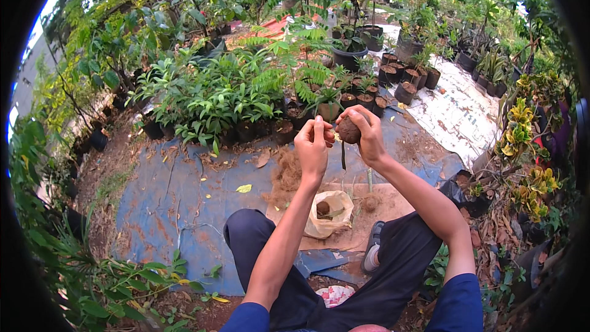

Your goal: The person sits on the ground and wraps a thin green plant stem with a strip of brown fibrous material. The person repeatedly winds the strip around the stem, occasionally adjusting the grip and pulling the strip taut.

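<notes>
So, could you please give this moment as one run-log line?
right hand: holding brown ball | left hand: raised beside it, contents unclear | below: open pale bag on brown sheet

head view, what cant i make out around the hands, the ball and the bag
In the head view:
Left hand: whether its curled fingers pinch anything; too small, and the fingers cover it.
Brown ball: the side against the right hand, covered by that hand.
Pale bag: its bottom, hidden by its own side.
Blue sleeves: upper ends, cut off by the lower edge.
</notes>
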A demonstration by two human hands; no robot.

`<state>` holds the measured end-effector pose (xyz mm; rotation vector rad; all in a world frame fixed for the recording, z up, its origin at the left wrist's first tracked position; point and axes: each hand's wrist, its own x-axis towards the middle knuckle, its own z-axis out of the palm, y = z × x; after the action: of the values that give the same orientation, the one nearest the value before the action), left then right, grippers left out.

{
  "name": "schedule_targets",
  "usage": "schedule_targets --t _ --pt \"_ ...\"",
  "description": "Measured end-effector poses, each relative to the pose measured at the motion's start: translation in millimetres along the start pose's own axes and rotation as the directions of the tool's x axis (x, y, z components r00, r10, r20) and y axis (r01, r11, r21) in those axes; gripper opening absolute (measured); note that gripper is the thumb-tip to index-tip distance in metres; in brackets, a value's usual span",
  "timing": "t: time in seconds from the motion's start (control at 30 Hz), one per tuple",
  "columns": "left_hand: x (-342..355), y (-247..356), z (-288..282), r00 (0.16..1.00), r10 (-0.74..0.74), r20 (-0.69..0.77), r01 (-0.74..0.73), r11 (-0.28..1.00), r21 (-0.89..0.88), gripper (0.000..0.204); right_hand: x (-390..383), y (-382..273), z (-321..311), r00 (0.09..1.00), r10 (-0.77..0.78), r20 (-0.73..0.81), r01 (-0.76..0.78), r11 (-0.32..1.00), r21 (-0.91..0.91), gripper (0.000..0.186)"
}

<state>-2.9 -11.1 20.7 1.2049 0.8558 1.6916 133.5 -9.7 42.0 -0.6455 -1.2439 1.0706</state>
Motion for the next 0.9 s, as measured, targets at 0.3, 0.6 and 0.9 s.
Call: schedule_targets --t 0.3,0.6,0.9 --pt "-1 -1 1 1.000 0.019 -0.022 -0.018 0.999 0.036 0.036 3 -1 0 1.000 0.026 -0.015 -0.027 0.993 -0.118 0.026" --pt "3 5 -2 0.991 0.040 -0.129 -0.035 0.998 0.044 0.038 1 -2 1 0.967 0.253 -0.005 -0.253 0.966 -0.051 0.030" --pt "2 5 -5 0.994 0.014 -0.111 -0.011 0.999 0.030 0.037 4 1 -4 0.963 0.268 -0.036 -0.263 0.958 0.112 0.019"
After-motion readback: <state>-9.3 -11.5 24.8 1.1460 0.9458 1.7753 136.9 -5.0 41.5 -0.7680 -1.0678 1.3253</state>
